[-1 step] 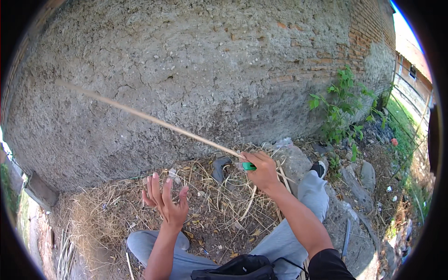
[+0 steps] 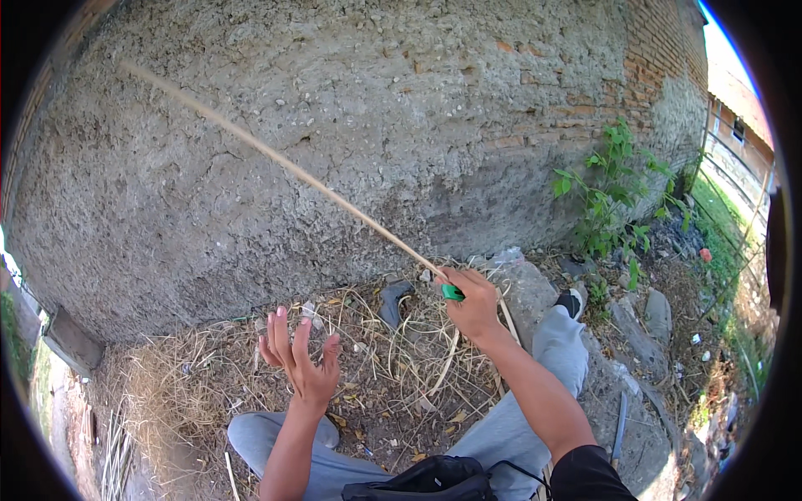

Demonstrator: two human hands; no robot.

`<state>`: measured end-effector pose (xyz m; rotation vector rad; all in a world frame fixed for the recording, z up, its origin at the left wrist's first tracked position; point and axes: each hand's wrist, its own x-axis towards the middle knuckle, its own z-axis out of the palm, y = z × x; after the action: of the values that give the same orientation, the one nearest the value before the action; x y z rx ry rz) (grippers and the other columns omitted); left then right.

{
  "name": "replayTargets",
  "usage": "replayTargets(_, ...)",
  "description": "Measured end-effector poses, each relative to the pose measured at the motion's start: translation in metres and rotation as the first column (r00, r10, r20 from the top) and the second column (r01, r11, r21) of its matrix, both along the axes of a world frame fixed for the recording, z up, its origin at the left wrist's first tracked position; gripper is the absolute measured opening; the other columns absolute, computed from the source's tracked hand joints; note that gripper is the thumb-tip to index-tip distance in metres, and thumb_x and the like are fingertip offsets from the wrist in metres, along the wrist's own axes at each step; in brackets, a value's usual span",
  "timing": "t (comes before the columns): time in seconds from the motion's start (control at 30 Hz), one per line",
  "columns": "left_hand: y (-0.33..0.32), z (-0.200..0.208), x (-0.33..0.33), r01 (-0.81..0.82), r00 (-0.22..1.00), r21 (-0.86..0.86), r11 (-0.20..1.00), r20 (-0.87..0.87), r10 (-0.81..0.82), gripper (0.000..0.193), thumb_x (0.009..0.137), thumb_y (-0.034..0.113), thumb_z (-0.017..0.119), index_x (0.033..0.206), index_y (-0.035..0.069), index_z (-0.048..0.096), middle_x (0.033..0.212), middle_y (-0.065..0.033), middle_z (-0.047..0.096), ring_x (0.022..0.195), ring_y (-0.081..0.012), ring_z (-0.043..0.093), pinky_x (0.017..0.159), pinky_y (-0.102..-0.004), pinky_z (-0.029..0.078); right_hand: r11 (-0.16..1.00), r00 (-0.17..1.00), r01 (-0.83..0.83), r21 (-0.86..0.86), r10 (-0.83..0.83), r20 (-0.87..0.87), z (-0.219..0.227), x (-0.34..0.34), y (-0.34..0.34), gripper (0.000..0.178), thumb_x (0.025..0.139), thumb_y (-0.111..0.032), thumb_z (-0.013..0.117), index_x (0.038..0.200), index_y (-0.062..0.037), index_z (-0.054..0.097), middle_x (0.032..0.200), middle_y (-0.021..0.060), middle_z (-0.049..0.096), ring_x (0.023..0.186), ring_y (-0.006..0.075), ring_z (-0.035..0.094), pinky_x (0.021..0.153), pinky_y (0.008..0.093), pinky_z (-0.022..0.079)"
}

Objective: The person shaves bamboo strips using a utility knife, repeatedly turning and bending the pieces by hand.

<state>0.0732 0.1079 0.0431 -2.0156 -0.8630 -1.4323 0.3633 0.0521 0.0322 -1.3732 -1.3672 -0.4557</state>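
Observation:
My right hand [image 2: 476, 307] is closed around one end of a long, thin, pale bamboo strip [image 2: 322, 189]. From there the strip slants up and left across the wall, and its far end is blurred. A small bright green object [image 2: 452, 292] shows in the same hand, under the fingers; its kind is mostly hidden. My left hand [image 2: 305, 371] is raised over the straw at the left, fingers spread and slightly curled, touching nothing.
A rough grey plastered wall [image 2: 251, 217] with bare brick stands in front. Straw and shavings [image 2: 192, 392] cover the ground. A leafy green plant [image 2: 614, 196], flat stones [image 2: 639, 334] and a long blade-like tool [image 2: 621, 426] are at the right. A black bag [image 2: 434, 480] lies at my lap.
The strip's far end has swung upward and slightly right, so it slants more steeply. My right hand has shifted very slightly; the left hand is almost still.

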Motion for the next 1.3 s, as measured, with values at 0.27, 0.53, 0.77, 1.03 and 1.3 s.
replayTargets(0.27, 0.006, -0.019, 0.017, 0.230, 0.939, -0.453, 0.861, -0.128, -0.318, 0.059, 0.089, 0.033, 0.068, 0.132, 0.001, 0.044, 0.143, -0.0211, 0.041, 0.132, -0.0411, 0.038, 0.107, -0.0509, 0.031, 0.976, 0.650, -0.218, 0.027, 0.166, -0.742, 0.006, 0.007, 0.001, 0.027, 0.094, -0.026, 0.066, 0.100, -0.0008, 0.072, 0.061, -0.0025, 0.055, 0.051, 0.0048, 0.043, 0.048, 0.0248, 0.035)
replayTargets(0.53, 0.012, -0.034, 0.018, 0.247, 0.915, -0.575, 0.780, -0.128, -0.384, 0.053, 0.088, 0.030, 0.068, 0.128, 0.000, 0.048, 0.114, -0.0181, 0.061, 0.103, -0.0373, 0.058, 0.093, -0.0474, 0.042, 0.901, 0.272, -0.374, 0.222, 0.335, -0.902, 0.012, 0.008, -0.008, 0.024, 0.091, -0.023, 0.070, 0.101, -0.0008, 0.072, 0.057, -0.0043, 0.048, 0.048, 0.0045, 0.040, 0.046, 0.0228, 0.031)
replayTargets(0.77, 0.016, -0.017, 0.010, 0.337, 0.933, -0.345, 0.876, -0.003, -0.361, 0.033, 0.075, -0.006, 0.063, 0.107, 0.002, 0.063, 0.087, -0.0093, 0.064, 0.080, -0.0287, 0.061, 0.068, -0.0399, 0.041, 0.888, 0.329, -0.451, 0.094, 0.263, -0.907, 0.018, 0.014, -0.012, 0.032, 0.091, -0.025, 0.070, 0.109, 0.0014, 0.069, 0.057, -0.0030, 0.049, 0.048, 0.0056, 0.042, 0.046, 0.0232, 0.034)
replayTargets(1.03, 0.005, 0.025, -0.037, 0.222, 0.968, -0.354, 0.909, -0.030, -0.248, 0.026, 0.075, -0.004, 0.068, 0.100, 0.002, 0.066, 0.086, -0.0093, 0.064, 0.078, -0.0281, 0.059, 0.071, -0.0382, 0.041, 0.899, 0.166, -0.228, 0.374, 0.414, -0.895, 0.026, 0.015, -0.014, 0.027, 0.089, -0.026, 0.074, 0.078, -0.0040, 0.062, 0.056, -0.0030, 0.049, 0.044, 0.0051, 0.042, 0.043, 0.0240, 0.034)
replayTargets(1.3, -0.058, 0.045, -0.080, 0.085, 0.961, -0.582, 0.809, -0.166, -0.220, 0.031, 0.084, 0.014, 0.070, 0.110, 0.000, 0.062, 0.103, -0.0158, 0.062, 0.091, -0.0346, 0.059, 0.082, -0.0436, 0.044, 0.882, 0.129, -0.376, 0.283, 0.352, -0.927, 0.028, 0.010, -0.022, 0.022, 0.085, -0.020, 0.077, 0.078, -0.0028, 0.065, 0.055, -0.0016, 0.051, 0.043, 0.0053, 0.041, 0.042, 0.0242, 0.032)
